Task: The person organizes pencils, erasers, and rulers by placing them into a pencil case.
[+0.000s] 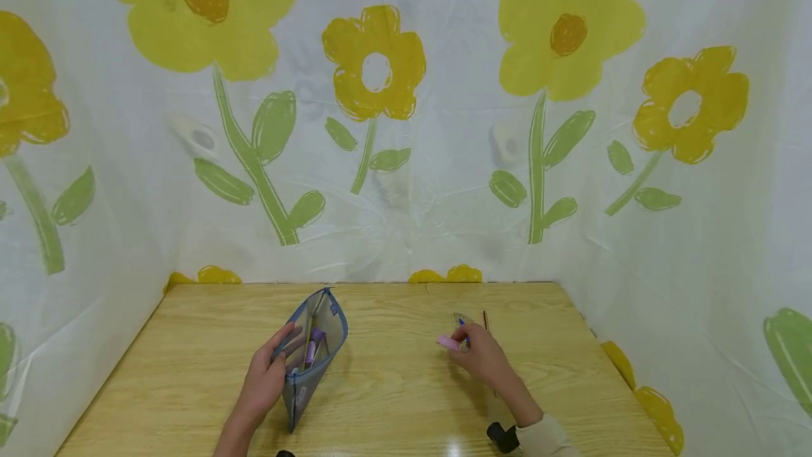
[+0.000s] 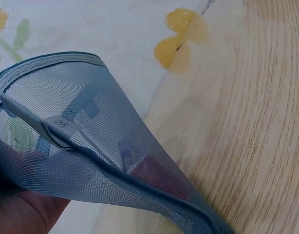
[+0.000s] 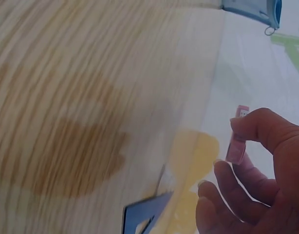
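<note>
My left hand grips the side of a blue-edged mesh pencil pouch, its fingers reaching inside the rim. The pouch gapes upward, tilted over the table. Inside it lie a purple-and-white item and a thin yellowish stick; through the mesh in the left wrist view, a reddish patch shows near the bottom. Right of the pouch, my right hand pinches a small pink rectangular block between thumb and fingers. Its exact kind is unclear. The block is held above the table.
Just beyond my right hand, a dark pencil-like stick, a clear curved piece and a blue item lie on the wooden table. White flower-printed cloth walls the back and both sides.
</note>
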Demonstrator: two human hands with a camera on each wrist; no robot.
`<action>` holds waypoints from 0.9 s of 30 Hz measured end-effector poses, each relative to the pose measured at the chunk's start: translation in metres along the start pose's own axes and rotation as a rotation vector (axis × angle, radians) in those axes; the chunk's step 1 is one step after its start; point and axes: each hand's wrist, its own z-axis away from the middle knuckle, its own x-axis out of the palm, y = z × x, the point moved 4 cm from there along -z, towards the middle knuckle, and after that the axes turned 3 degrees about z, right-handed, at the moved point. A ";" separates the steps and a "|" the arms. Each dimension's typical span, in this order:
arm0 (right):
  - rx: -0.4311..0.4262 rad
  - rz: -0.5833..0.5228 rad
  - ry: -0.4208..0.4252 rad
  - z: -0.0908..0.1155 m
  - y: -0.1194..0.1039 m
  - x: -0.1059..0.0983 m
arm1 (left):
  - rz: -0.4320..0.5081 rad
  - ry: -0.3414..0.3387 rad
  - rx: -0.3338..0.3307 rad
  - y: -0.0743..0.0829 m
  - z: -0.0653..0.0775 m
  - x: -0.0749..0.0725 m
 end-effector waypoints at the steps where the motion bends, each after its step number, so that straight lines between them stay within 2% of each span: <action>1: -0.005 0.001 -0.004 0.000 -0.002 0.001 | 0.002 0.001 0.003 0.000 0.000 0.000; 7: -0.016 0.011 -0.014 -0.003 -0.012 0.010 | 0.014 -0.001 0.032 0.003 0.002 0.001; 16: -0.075 -0.014 -0.044 -0.007 -0.034 0.025 | -0.005 0.019 -0.007 0.003 0.002 0.000; 22: -0.095 -0.034 -0.061 -0.010 -0.046 0.031 | -0.008 0.022 0.003 0.003 0.003 -0.001; 27: -0.093 -0.006 -0.056 -0.014 -0.053 0.035 | -0.001 0.020 0.004 0.002 0.004 0.000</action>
